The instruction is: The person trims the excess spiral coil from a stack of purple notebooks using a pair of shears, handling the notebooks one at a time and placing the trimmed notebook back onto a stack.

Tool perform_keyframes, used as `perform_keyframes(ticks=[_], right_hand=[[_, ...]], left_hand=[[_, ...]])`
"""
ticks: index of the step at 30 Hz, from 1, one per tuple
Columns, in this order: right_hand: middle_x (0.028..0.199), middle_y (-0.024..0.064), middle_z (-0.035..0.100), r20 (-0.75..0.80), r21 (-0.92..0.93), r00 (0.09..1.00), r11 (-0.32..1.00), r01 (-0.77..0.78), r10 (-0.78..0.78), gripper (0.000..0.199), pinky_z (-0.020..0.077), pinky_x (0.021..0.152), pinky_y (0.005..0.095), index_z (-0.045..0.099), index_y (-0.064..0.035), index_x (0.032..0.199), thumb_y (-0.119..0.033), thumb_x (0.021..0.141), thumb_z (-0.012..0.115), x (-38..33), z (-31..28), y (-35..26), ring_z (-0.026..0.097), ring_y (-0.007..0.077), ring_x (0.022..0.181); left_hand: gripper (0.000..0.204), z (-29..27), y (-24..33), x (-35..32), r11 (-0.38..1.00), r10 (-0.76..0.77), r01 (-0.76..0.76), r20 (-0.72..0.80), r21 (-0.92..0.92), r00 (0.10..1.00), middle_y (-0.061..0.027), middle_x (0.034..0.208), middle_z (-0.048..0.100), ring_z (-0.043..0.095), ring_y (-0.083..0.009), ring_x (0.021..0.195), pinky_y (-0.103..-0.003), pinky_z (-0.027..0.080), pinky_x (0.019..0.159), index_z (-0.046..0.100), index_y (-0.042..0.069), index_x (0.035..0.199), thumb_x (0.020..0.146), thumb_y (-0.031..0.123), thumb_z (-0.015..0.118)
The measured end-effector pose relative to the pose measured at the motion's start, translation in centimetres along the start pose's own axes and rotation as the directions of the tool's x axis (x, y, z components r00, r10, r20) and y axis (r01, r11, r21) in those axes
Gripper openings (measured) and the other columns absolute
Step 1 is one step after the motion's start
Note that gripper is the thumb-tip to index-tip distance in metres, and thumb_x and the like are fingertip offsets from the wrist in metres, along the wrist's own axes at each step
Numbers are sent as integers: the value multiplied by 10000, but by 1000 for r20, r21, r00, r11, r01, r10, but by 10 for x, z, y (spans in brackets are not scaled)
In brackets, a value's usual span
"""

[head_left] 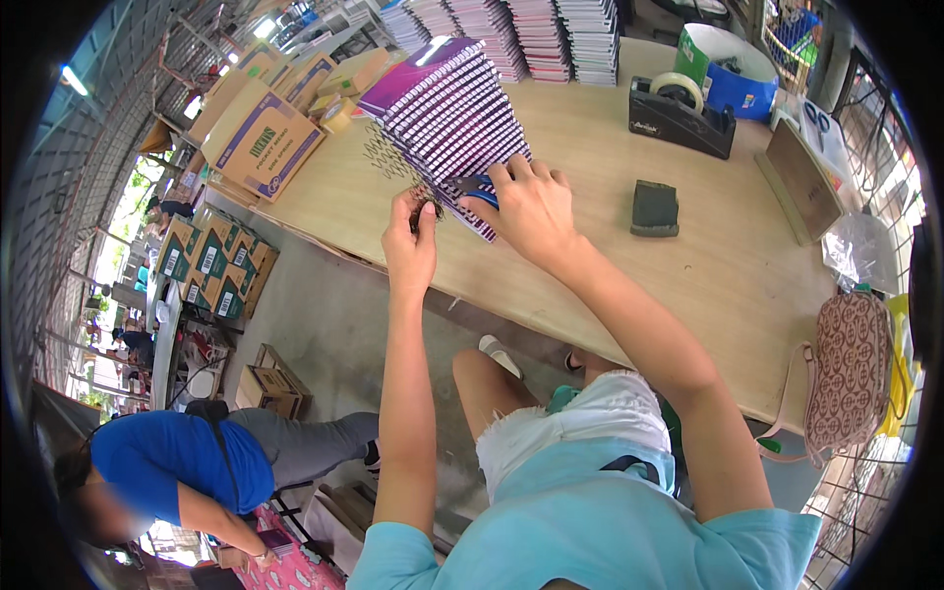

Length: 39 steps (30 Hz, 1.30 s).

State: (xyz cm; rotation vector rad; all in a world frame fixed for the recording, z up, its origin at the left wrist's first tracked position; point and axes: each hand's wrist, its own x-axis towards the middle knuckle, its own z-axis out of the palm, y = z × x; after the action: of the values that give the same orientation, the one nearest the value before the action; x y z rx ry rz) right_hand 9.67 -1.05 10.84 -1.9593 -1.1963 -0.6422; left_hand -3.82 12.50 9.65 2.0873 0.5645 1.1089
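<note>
A tall stack of purple-covered spiral notebooks point(447, 103) stands near the table's left edge, its rows of binding facing me. Thin dark wire ends point(386, 155) stick out along the stack's left side. At the lower left corner of the stack, my left hand point(409, 236) is closed, fingers pinched on a small bunch of dark wire. My right hand point(536, 206) wraps round a blue-handled hand tool point(480, 197) against the stack's lower rows. Its head points toward the wire by my left hand; whether it is scissors or pliers is hidden.
On the wooden table point(590, 265) lie a dark block point(655, 208), a black tape dispenser point(681, 116) and a blue-green round container point(737, 84). Notebook stacks point(585, 39) line the back. Cardboard boxes point(265, 138) sit left. A patterned bag point(848, 364) hangs right. A person in blue point(177, 462) bends at lower left.
</note>
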Motion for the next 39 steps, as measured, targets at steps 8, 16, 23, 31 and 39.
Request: perform_keyframes(ticks=[8, 16, 23, 31, 39], right_hand=[[857, 137, 661, 59, 50, 998, 999, 8, -10, 475, 533, 626, 459, 685, -23, 912, -478, 794, 750, 7, 9, -10, 690, 335, 749], [909, 145, 653, 55, 49, 998, 998, -34, 31, 484, 517, 656, 481, 684, -25, 955, -477, 795, 749, 2, -4, -11, 671, 338, 820], [993, 157, 639, 51, 54, 998, 998, -37, 34, 511, 494, 699, 507, 670, -16, 999, -479, 796, 745, 6, -5, -10, 634, 350, 915], [810, 136, 658, 138, 117, 988, 989, -85, 69, 486, 533, 623, 452, 678, -14, 867, -491, 802, 747, 14, -3, -14, 687, 337, 697], [848, 125, 654, -131, -17, 990, 999, 50, -52, 494, 530, 611, 454, 673, -16, 889, -493, 790, 755, 14, -7, -11, 678, 321, 739]], left_hand=[[225, 5, 17, 6, 998, -3, 7, -61, 69, 998, -111, 909, 687, 604, -185, 745, -330, 491, 705, 590, 8, 1132, 1023, 199, 544], [226, 4, 21, 6, 985, 13, 0, -76, 172, 997, -107, 909, 665, 582, -168, 785, -316, 485, 750, 600, 2, 1083, 1030, 212, 536], [221, 6, 19, 7, 988, 59, -46, -84, 148, 995, -107, 884, 663, 574, -167, 765, -318, 484, 740, 601, 4, 1087, 1029, 206, 533], [221, 6, 17, 9, 984, 32, -16, -89, 175, 996, -98, 829, 646, 556, -155, 731, -317, 478, 707, 605, 7, 1064, 1033, 213, 528], [226, 2, 24, 11, 982, 56, -42, -72, 184, 996, -108, 885, 668, 570, -154, 747, -314, 480, 709, 600, 0, 1080, 1033, 210, 529]])
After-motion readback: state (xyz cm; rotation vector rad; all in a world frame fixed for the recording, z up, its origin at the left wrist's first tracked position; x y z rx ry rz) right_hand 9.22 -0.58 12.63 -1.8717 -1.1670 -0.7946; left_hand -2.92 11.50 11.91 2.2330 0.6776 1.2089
